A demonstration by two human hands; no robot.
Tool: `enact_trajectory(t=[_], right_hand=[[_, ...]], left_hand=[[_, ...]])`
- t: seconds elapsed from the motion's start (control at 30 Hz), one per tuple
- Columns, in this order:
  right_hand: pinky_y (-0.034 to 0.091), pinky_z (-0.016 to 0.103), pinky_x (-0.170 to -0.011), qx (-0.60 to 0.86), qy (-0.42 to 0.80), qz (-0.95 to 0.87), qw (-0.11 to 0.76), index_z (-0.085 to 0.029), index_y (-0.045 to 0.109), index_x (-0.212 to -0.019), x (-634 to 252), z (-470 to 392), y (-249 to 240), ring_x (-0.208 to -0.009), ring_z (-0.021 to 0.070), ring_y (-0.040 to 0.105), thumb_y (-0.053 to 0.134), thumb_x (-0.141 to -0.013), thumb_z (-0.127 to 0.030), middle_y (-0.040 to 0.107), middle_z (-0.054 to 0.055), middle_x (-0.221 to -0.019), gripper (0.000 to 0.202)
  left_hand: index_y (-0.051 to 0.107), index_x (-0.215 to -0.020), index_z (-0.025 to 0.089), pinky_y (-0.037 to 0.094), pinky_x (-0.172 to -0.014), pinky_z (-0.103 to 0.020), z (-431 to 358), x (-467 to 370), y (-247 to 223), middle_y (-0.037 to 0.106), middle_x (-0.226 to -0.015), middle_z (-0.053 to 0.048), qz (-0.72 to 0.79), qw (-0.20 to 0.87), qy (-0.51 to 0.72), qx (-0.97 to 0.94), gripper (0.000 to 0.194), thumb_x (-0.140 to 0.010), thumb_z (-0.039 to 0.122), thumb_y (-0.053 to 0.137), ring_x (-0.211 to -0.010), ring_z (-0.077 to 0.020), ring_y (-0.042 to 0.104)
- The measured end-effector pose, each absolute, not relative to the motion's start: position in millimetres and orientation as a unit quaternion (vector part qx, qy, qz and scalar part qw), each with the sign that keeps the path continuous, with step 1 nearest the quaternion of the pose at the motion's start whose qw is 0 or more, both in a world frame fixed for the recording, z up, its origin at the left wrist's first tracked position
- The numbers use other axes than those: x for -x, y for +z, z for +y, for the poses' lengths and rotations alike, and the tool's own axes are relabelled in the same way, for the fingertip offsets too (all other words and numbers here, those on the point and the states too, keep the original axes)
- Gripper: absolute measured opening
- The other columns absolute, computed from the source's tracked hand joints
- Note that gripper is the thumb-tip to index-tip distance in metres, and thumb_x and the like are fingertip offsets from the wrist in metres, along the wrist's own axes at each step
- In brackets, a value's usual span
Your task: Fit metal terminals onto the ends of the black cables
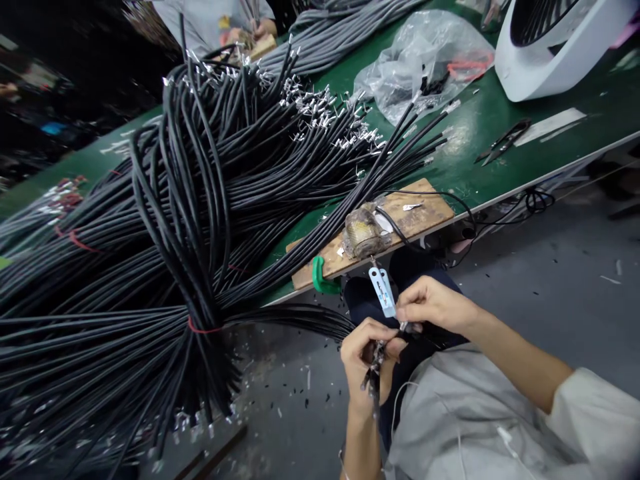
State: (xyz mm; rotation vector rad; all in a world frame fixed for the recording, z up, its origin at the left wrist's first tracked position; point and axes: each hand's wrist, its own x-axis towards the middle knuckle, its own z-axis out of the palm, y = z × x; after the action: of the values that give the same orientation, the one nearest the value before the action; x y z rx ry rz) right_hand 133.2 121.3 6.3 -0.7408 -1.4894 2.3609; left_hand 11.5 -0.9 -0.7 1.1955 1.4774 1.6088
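Note:
Over my lap, my left hand (367,353) is closed around several black cables (375,380), whose ends stick out between the fingers. Close beside it, my right hand (433,307) pinches the pale, stripped end of a cable (403,326). A light blue clothespin (383,292) sits right at the right fingertips; whether they touch it I cannot tell. It is fixed to the shaft of a small, grimy motor (363,233) on a wooden board (425,200). A green clamp (324,277) grips the board at the table edge.
A large heap of black cables (240,200) covers the green table (465,153), partly tied with a red band (203,328). Farther back lie a clear plastic bag (425,60), scissors (503,142) and a white fan housing (540,73). Another person's hands (263,29) work across the table.

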Motion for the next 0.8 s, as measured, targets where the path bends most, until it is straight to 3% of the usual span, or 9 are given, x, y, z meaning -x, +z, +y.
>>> enact_trajectory(t=[0.17,0.3,0.5,0.67,0.8], right_hand=[[0.029,0.023,-0.050,0.320,0.734,-0.534,0.272,-0.013,0.057,-0.050,-113.6,140.5,27.5,-0.048,0.0072,0.042,0.064,-0.071,-0.067,0.052,-0.001,-0.048,0.059],[0.030,0.023,-0.049,0.282,0.772,-0.502,0.268,-0.011,0.062,-0.057,-101.4,133.1,31.2,-0.050,0.0076,0.042,0.071,-0.068,-0.063,0.051,-0.002,-0.051,0.054],[0.035,0.021,-0.049,0.228,0.865,-0.336,0.294,-0.011,0.067,-0.063,-95.3,121.0,19.9,-0.051,0.0078,0.048,0.075,-0.069,-0.058,0.058,0.001,-0.057,0.048],[0.042,0.024,-0.055,0.196,0.902,-0.284,0.260,-0.010,0.069,-0.066,-99.2,119.8,8.0,-0.052,0.0097,0.050,0.067,-0.075,-0.063,0.060,0.003,-0.057,0.053],[0.039,0.023,-0.056,0.237,0.882,-0.287,0.289,-0.011,0.069,-0.068,-114.1,121.1,-9.8,-0.055,0.0092,0.050,0.064,-0.079,-0.060,0.060,0.003,-0.060,0.051]], left_hand=[[0.063,-0.073,0.017,0.044,-0.050,-0.020,-1.8,-12.5,-6.2,0.059,-0.065,0.002,0.516,0.308,0.668,-0.438,0.014,-0.075,0.019,0.076,-0.051,-0.0092,0.056],[0.062,-0.076,0.018,0.045,-0.049,-0.020,3.8,-11.3,-7.4,0.058,-0.067,0.003,0.486,0.277,0.715,-0.418,0.013,-0.077,0.022,0.074,-0.049,-0.0084,0.055],[0.068,-0.074,0.018,0.041,-0.043,-0.018,15.7,-16.8,-4.1,0.062,-0.064,0.003,0.535,0.271,0.687,-0.411,0.008,-0.077,0.022,0.075,-0.045,-0.0073,0.053],[0.070,-0.078,0.018,0.036,-0.039,-0.018,12.8,-16.5,0.7,0.063,-0.065,0.002,0.534,0.298,0.668,-0.424,0.002,-0.079,0.018,0.071,-0.041,-0.0060,0.051],[0.071,-0.082,0.018,0.036,-0.040,-0.017,6.7,-14.2,0.7,0.064,-0.067,0.001,0.528,0.308,0.663,-0.431,0.003,-0.079,0.018,0.072,-0.044,-0.0060,0.052]])
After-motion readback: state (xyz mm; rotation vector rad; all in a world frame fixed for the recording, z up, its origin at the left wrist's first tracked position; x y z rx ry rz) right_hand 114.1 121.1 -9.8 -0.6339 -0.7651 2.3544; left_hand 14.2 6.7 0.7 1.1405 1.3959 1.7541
